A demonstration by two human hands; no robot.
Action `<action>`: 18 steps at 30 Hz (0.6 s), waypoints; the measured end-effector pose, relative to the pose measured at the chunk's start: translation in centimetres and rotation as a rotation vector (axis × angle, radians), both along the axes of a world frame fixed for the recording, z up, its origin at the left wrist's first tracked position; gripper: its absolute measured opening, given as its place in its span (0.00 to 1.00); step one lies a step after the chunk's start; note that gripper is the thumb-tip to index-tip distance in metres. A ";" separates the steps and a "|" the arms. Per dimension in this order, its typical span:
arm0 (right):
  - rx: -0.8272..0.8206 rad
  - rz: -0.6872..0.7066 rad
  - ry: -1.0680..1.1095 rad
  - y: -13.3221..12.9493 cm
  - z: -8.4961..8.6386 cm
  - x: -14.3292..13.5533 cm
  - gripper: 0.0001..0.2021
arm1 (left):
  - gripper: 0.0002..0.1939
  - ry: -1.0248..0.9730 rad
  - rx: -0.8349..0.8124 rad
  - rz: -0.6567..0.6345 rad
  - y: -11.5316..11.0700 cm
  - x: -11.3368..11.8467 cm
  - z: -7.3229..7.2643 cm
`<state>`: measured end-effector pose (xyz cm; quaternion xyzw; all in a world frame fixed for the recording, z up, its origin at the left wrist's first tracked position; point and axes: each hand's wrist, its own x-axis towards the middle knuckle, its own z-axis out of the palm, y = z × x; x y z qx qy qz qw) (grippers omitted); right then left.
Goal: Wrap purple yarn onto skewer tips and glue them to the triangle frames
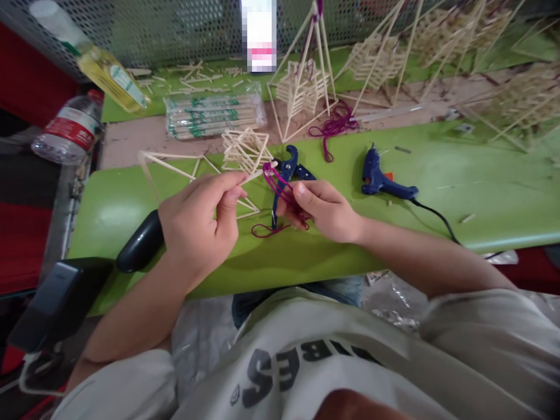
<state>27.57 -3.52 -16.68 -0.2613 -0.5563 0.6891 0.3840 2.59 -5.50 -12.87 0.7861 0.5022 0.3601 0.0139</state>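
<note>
Between thumb and forefinger, my left hand (201,216) pinches a thin pale stick (254,175) that points up to the right. Purple cord (276,182) loops around the stick's far end. My right hand (321,207) is closed on that cord, and a loose loop of it lies on the green table below. Just behind the hands is a blue cutter (286,169), partly covered by the cord and fingers. A small lattice of sticks (247,150) sits beyond the stick's tip. Behind my left hand lies a larger triangular stick frame (175,156), partly hidden.
A blue glue gun (385,181) with its cable lies right on the green table (437,216). Packaged sticks (214,114), purple cord and stick structures (301,87) stand behind. Bottles (111,79) are back left; a black object (140,242) is beside my left wrist.
</note>
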 end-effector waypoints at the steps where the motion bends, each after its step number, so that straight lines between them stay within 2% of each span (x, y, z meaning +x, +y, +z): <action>1: 0.001 0.007 0.008 -0.2 0.0 0.0 0.28 | 0.14 -0.005 -0.003 -0.009 0.0 0.0 -0.1; 6: 0.091 -0.029 -0.020 -1.0 0.0 -0.3 0.26 | 0.14 0.007 -0.021 -0.022 0.1 0.1 -0.3; 9: 0.137 -0.006 -0.038 -1.3 0.2 -0.3 0.25 | 0.13 0.034 -0.017 -0.019 0.2 0.3 -0.4; 18: -0.002 0.073 -0.033 -2.0 -0.8 -0.7 0.28 | 0.13 0.084 -0.040 -0.038 0.1 0.9 0.3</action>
